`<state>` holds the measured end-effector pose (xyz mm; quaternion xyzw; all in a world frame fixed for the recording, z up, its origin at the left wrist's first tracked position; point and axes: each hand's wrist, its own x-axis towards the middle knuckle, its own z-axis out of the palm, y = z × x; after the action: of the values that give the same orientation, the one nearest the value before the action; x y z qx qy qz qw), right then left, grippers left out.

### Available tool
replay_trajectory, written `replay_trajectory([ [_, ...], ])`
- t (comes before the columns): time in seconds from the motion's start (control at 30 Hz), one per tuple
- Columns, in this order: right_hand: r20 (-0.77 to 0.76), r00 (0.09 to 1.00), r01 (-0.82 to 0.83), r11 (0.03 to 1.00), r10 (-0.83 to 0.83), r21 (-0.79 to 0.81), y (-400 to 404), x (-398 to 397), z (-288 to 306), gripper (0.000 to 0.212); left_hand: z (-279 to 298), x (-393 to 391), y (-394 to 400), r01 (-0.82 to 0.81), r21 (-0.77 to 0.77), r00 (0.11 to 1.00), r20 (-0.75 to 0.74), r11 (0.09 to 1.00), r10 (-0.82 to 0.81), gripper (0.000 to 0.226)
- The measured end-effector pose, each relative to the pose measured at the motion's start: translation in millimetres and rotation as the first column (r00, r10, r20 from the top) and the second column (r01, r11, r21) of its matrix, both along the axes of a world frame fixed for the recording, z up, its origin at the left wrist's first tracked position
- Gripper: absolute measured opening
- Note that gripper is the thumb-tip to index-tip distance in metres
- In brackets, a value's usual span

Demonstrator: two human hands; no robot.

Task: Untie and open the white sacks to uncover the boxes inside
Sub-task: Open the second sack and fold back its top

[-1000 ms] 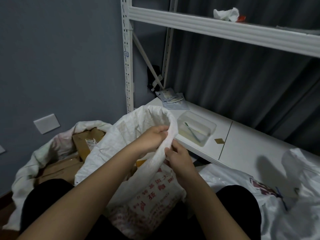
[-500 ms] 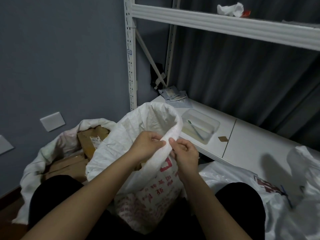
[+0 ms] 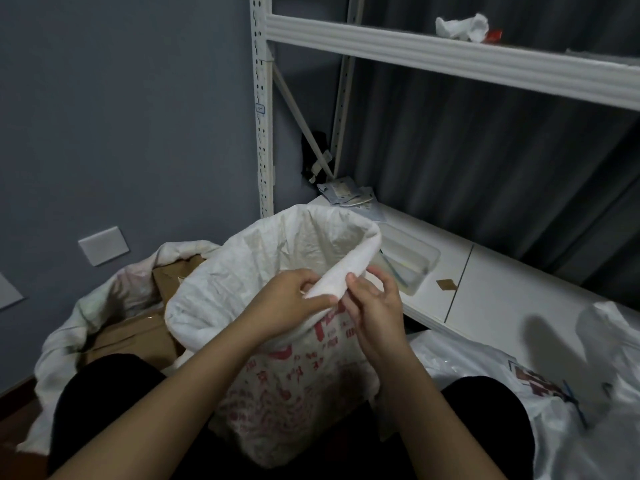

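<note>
- Fingers first: the left hand (image 3: 289, 299) curls its fingers and thumb around the rolled rim of the white woven plastic sack with red print (image 3: 277, 368), which stands between the person's knees.
- Right hand (image 3: 375, 304) pinches the same rim with thumb and forefinger, its other fingers loosely spread.
- Risk, as I read it: the rolled edge looks slippery, so a pull from one hand alone could let it spring back and close the mouth again.
- Tugging hard might tip the sack toward the low white shelf board (image 3: 502, 292).
- Boxes inside this sack are hidden from here; brown cardboard boxes (image 3: 138, 337) show in the opened white sack (image 3: 62, 341) to the left.
- Against half a second ago, the right hand's fingers have loosened and fanned out, and the rim sits rolled a little further down.
</note>
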<state>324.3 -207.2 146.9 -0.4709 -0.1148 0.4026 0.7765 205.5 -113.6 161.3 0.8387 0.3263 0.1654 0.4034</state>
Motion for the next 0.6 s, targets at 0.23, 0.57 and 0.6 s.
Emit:
replay_trajectory([
  [0.23, 0.849, -0.429, 0.157, 0.951, 0.309, -0.267, -3.9, 35.8, 3.5, 0.051, -1.1, 0.4, -1.2, 0.063, 0.052, 0.996, -0.059, 0.997, -0.059, 0.022],
  [0.57, 0.859, -0.066, -0.169, 0.843, 0.507, -0.51, 37.2, 61.7, 81.2, 0.005, 38.6, -14.7, 40.8, 0.092, 0.45, 0.985, -0.175, 0.888, -0.014, 0.032],
  [0.6, 0.832, -0.066, -0.187, 0.812, 0.551, -0.552, 40.2, 61.9, 75.8, 0.008, 37.4, -14.9, 45.7, 0.108, 0.531, 0.974, -0.226, 0.84, 0.018, 0.029],
])
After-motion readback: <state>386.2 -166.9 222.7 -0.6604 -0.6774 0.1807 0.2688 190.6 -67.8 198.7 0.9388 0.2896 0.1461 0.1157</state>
